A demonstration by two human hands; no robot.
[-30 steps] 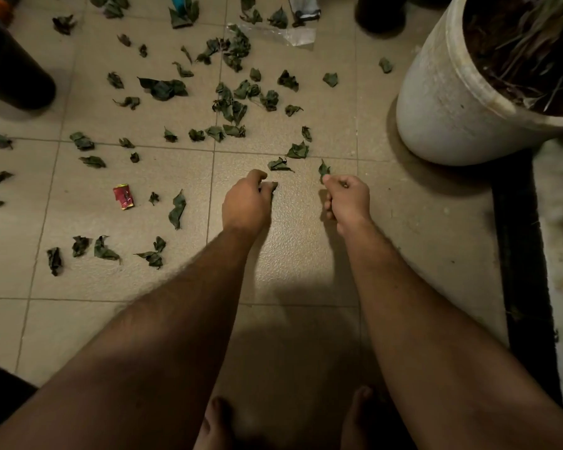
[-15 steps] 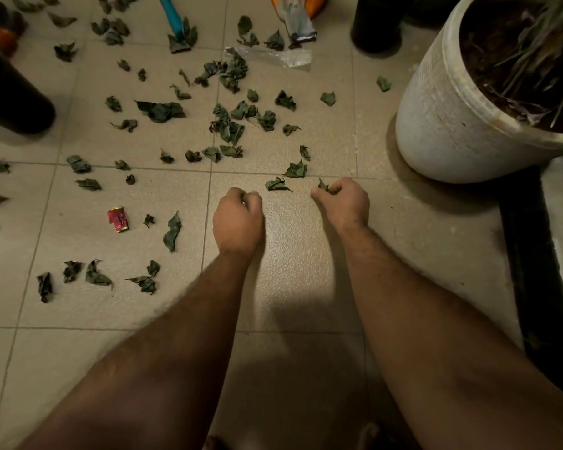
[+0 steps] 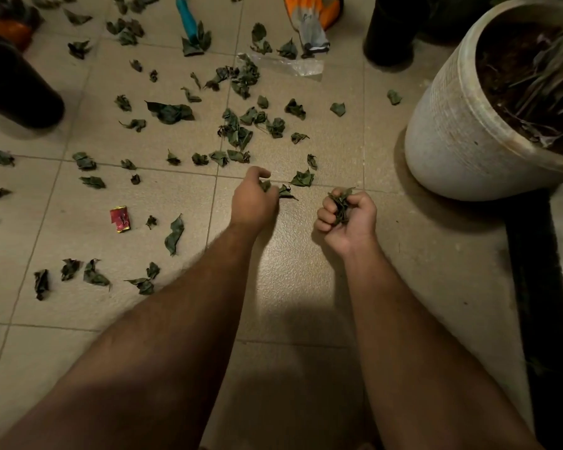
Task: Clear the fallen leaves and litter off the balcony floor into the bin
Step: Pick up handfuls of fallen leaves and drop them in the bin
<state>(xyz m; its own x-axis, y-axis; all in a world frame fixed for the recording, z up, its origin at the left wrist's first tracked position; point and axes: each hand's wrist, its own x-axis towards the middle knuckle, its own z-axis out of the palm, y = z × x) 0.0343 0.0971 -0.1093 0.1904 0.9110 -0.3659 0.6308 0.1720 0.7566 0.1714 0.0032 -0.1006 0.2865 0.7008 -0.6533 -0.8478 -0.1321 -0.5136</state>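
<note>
The right hand (image 3: 346, 219) is turned palm up, fingers curled round a wad (image 3: 340, 206) of crumpled, dry green leaves. The left hand (image 3: 254, 199) is knuckles up low over the floor (image 3: 290, 280), thumb and fingers pinching a small curled leaf (image 3: 266, 185), with another leaf (image 3: 286, 191) lying just beside its fingertips. Beyond both hands, many more shrivelled leaves (image 3: 238, 133) lie scattered across the pale, pebbled tiles. A crinkled red wrapper (image 3: 120, 219) lies to the left, a clear plastic scrap (image 3: 293, 64) and an orange-grey glove (image 3: 311, 24) further off. A scuffed white pot (image 3: 452, 131) of soil stands to the right.
</note>
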